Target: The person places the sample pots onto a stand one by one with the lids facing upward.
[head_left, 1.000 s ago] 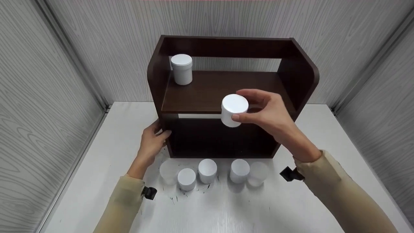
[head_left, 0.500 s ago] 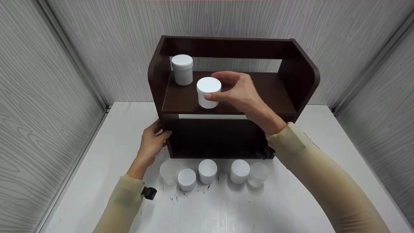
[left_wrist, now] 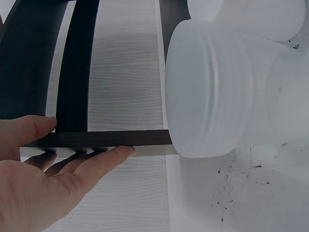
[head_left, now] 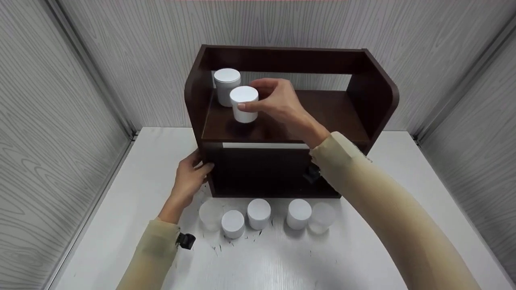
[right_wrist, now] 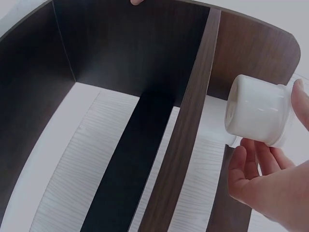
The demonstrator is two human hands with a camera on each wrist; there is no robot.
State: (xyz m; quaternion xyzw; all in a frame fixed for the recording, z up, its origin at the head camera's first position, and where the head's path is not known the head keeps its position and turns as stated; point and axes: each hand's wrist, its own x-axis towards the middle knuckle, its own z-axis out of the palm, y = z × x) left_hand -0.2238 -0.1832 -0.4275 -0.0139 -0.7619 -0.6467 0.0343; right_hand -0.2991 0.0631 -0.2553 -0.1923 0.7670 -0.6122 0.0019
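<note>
My right hand (head_left: 278,102) pinches a white lidded jar (head_left: 245,105) between thumb and fingers. The jar is upright over the left part of the dark brown shelf's (head_left: 322,117) upper board, with a shadow below it. Just behind it, another white jar (head_left: 227,76) stands in the back left corner of that board. In the right wrist view, the held jar (right_wrist: 258,110) shows its base towards the shelf. My left hand (head_left: 188,177) grips the shelf's left side panel low down. The left wrist view shows the thumb (left_wrist: 36,128) on one face of that panel and fingers on the other.
Before the shelf stand white jars, among them a short one (head_left: 233,222), a taller one (head_left: 259,213) and another (head_left: 298,213). A translucent jar (head_left: 210,215) is at the left end, a second translucent one (head_left: 321,217) at the right. Grey wood-grain walls (head_left: 72,133) enclose the white table.
My right hand has carried the white jar left and back, from before the upper board to over its left part. The left hand stays on the side panel.
</note>
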